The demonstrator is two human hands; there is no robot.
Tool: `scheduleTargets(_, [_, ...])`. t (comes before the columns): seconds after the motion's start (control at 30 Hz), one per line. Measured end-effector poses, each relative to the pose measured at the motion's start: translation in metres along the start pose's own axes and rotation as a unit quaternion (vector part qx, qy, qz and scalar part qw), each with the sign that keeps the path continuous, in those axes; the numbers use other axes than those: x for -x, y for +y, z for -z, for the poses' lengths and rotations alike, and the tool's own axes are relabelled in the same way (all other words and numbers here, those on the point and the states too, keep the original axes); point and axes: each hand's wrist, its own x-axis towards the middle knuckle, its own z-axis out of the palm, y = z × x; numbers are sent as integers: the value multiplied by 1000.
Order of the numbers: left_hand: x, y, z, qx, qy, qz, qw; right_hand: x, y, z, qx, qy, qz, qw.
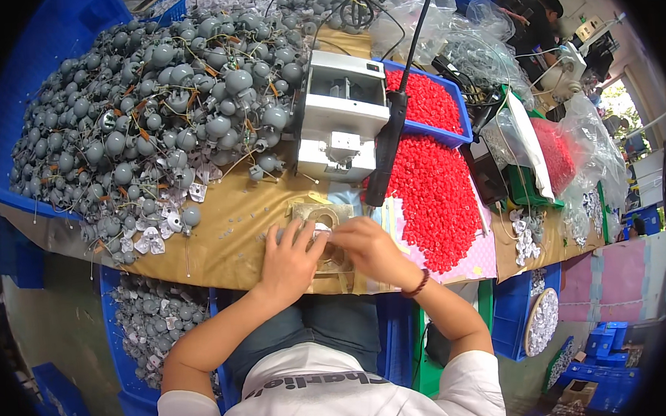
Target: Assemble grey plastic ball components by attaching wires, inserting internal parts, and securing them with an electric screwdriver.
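A flat, brownish plate with a round ring recess [345, 261] lies near the table's front edge, between my hands. On it sits a small white piece [322, 227], partly covered by fingers. My left hand [289, 261] rests over the plate's left side, its fingers stretched and spread, the index fingertip beside the white piece. From the right, my right hand [372, 245] reaches over the plate with fingers bent into a pinch close to the white piece. What those fingertips hold is too small to make out.
A large heap of grey round parts with wires [140, 128] covers the left of the table. Behind the plate stands a white machine [343, 121], with a black bar [391, 141] beside it. Red small parts [434, 203] lie heaped at right, below a blue tray [468, 118].
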Motion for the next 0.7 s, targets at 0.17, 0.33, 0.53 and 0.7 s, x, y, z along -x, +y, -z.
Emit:
scheduleTargets(0.17, [0,-1,-5,-7,-8,-6,1000,26,20,28,-93,23,-102,990])
scheduleTargets(0.33, [-2,-5,-9,16,7,-20,1000,43,31,-1,41,-5,-61,997])
scheduleTargets(0.53, [-3,-7,-5,36,20,-32,999,23,43,-29,-190,217,-165,943])
scheduleTargets(0.7, [-3,-11,-3,41,21,-38,998,-16,20,-5,-715,130,-197,658])
